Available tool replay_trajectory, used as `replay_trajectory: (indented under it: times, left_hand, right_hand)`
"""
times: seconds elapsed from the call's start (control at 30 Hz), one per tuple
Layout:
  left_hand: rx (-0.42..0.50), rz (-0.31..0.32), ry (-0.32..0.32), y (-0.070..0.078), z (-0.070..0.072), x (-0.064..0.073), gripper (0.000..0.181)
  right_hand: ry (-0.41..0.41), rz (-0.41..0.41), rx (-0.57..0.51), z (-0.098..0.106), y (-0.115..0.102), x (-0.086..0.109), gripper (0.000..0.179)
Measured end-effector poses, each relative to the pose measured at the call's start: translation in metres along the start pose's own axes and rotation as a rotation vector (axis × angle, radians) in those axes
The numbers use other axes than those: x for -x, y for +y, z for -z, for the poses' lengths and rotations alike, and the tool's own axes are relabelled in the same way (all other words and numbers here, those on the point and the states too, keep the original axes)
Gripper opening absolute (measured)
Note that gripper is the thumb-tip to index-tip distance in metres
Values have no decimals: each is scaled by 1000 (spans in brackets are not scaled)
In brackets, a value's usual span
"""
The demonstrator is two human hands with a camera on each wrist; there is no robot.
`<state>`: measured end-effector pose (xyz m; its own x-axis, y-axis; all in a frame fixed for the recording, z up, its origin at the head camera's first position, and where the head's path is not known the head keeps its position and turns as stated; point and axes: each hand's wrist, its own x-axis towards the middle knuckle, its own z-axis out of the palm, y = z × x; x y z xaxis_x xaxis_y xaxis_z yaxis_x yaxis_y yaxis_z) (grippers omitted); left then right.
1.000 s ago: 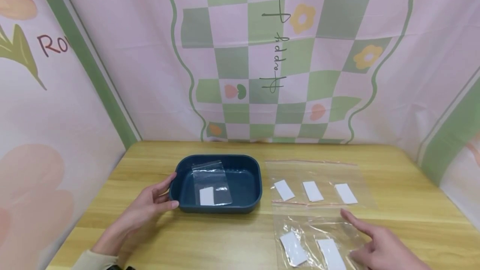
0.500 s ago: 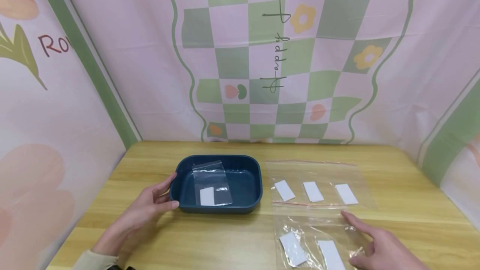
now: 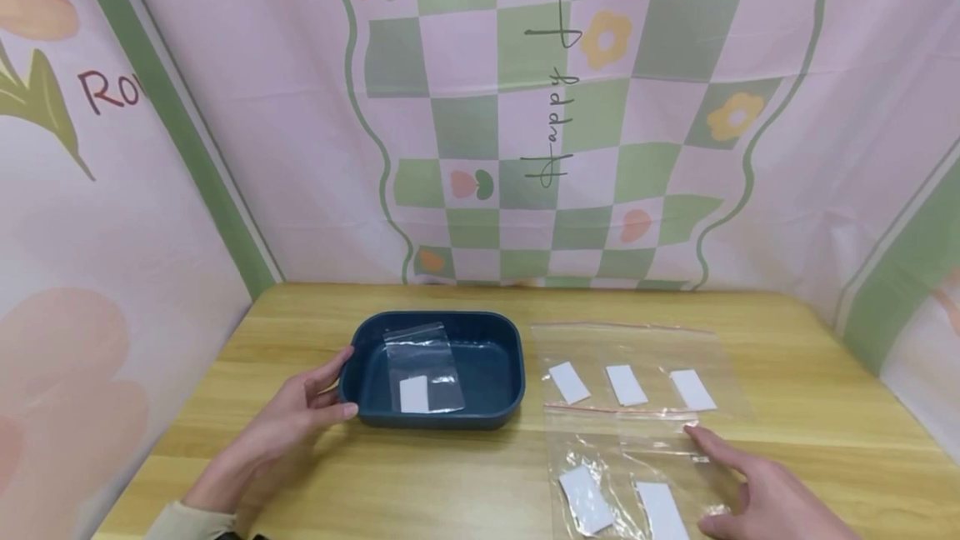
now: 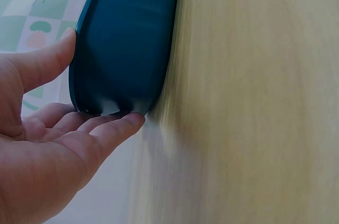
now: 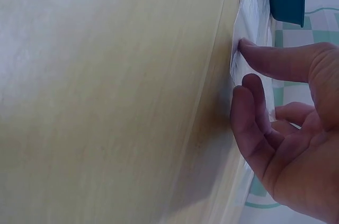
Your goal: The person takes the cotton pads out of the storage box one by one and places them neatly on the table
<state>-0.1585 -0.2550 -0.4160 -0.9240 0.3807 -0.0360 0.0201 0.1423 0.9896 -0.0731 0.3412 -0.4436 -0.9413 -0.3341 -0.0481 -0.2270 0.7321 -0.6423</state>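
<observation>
A dark blue rectangular container (image 3: 487, 365) sits on the table. My left hand (image 3: 296, 411) holds its left end, thumb and fingers spread around the end wall; the left wrist view shows the thumb tip (image 4: 70, 36) at the rim. Inside lies a small clear zip bag (image 3: 438, 357) with a white card-like piece (image 3: 414, 394) in it. My right hand (image 3: 765, 482) rests at the right side of a larger clear zip bag (image 3: 626, 511) holding white pieces. Its thumb and index finger are spread apart, and in the right wrist view the thumb (image 5: 273, 61) touches the plastic.
Behind the near bag lies another large clear zip bag (image 3: 652, 348), with three white rectangular pieces (image 3: 626, 385) in a row. The two bags meet along a reddish seal line. A patterned cloth (image 3: 525, 232) hangs behind the wooden table (image 3: 442, 473).
My right hand has shifted slightly, its thumb and index finger spreading a little along the near bag's edge. The left hand and the blue container stay in place.
</observation>
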Motion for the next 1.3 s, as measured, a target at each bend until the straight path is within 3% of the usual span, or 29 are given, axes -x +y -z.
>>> replay_trajectory:
  times: [0.27, 0.43, 0.67, 0.8, 0.9, 1.0, 1.17, 1.3]
  left_hand:
    - [9, -5, -3, 0, 0, 0, 85]
    - [10, -3, 0, 0, 0, 1, 86]
    - [17, -2, -2, 0, 0, 1, 87]
    - [16, -2, -7, 0, 1, 1, 87]
    - [4, 1, -1, 0, 2, 1, 87]
    - [-7, 8, 8, 1, 2, 1, 87]
    - [0, 15, 9, 0, 1, 1, 87]
    - [7, 9, 5, 0, 0, 0, 87]
  right_hand:
    - [-17, -30, 17, 1, -1, 1, 105]
    - [-12, -8, 17, 1, 1, 2, 105]
    - [82, 104, 79, 0, 4, 1, 106]
    - [133, 140, 115, 9, -5, -4, 98]
    - [202, 144, 174, 21, -26, -16, 81]
    - [241, 113, 229, 35, -61, -36, 64]
    - [174, 179, 232, 48, -122, -76, 49]
    - [90, 251, 220, 39, -161, -113, 45]
